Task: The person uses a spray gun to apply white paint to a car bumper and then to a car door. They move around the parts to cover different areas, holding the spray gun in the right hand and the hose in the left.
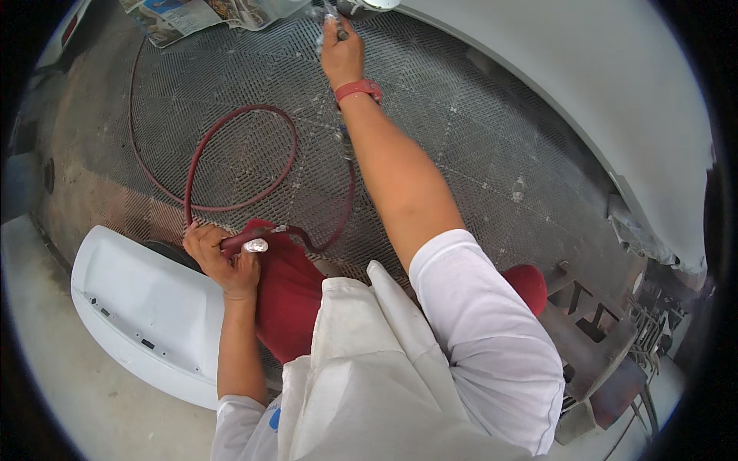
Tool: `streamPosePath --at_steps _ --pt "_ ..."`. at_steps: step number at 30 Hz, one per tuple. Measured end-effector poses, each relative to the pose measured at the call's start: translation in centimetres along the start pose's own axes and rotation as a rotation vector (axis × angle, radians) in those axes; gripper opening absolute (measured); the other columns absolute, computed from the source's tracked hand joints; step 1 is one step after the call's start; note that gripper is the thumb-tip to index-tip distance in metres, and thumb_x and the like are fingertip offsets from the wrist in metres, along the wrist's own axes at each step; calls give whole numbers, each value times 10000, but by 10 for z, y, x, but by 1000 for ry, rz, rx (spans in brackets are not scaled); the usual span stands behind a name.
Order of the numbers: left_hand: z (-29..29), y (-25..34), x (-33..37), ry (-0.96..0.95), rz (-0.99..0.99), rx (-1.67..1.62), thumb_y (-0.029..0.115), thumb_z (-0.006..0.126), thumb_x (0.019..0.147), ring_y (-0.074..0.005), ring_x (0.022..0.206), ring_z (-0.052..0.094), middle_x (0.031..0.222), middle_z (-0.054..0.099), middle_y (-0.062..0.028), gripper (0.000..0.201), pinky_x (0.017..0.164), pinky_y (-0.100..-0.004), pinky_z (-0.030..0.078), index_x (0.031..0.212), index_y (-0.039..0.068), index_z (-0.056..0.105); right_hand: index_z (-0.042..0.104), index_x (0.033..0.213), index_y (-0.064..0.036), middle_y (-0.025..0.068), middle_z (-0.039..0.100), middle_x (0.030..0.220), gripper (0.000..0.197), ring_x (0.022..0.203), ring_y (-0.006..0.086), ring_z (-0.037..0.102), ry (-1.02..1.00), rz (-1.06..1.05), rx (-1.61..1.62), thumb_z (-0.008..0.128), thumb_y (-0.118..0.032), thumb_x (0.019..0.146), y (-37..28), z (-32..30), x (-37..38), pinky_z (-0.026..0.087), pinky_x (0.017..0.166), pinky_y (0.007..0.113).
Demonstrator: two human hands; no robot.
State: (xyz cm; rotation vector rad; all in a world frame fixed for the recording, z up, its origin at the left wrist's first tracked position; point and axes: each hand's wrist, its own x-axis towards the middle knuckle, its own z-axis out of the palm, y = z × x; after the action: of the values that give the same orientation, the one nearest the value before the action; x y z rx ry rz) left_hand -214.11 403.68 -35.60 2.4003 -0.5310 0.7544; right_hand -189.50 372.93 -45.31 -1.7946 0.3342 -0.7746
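Observation:
My left hand (221,257) is closed around a dark red air hose (241,110), low and left of centre. Its thumb carries a shiny whitish covering at the tip. From this grip the hose loops over the floor on one side and curves up toward my right forearm on the other, ending near a blue fitting (344,132). Stretched far forward, my right hand (343,55) is closed on what looks like a spray gun (332,11), with a small knob between the fingers. The front of the gun is cut off by the upper edge.
A large pale car body panel (615,69) curves along the right. At the lower left lies a loose white panel (146,307). Printed paper sheets (181,21) lie at the top. A metal stand (588,330) is at the right, above ribbed floor tiles (492,154).

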Motion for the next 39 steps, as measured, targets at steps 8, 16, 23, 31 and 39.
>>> streamPosePath --at_steps 8,16,23,31,39 --pt "32 21 20 -91 92 -57 280 807 819 -343 940 544 944 552 -99 374 1016 -510 424 1009 69 563 593 1507 -20 162 760 987 521 838 240 722 194 211 -65 582 -334 1092 27 -179 -49 571 747 402" --pt "94 88 42 -236 247 -146 547 817 845 -299 880 558 922 608 -71 494 849 -432 400 952 100 633 527 1505 66 102 649 853 651 627 165 595 650 311 -90 560 -450 1109 35 -389 -94 494 555 318" --pt "135 143 40 -337 338 -175 609 796 841 -278 857 576 909 626 -60 521 857 -429 396 931 117 650 574 1377 113 154 649 878 605 562 185 585 835 241 -352 476 -437 1145 64 -558 -97 506 486 327" --pt "122 172 37 -323 335 -135 511 867 803 -279 860 579 899 644 -56 467 864 -427 399 914 118 641 558 1372 69 165 664 894 606 586 216 624 1217 189 -284 459 -482 1140 82 -705 -59 497 432 340" --pt "84 160 20 -100 133 -153 323 875 830 -257 842 539 860 567 -65 403 818 -401 403 944 78 576 509 1415 43 188 696 901 696 607 230 648 1375 295 -14 411 -582 1123 107 -677 -33 510 424 338"
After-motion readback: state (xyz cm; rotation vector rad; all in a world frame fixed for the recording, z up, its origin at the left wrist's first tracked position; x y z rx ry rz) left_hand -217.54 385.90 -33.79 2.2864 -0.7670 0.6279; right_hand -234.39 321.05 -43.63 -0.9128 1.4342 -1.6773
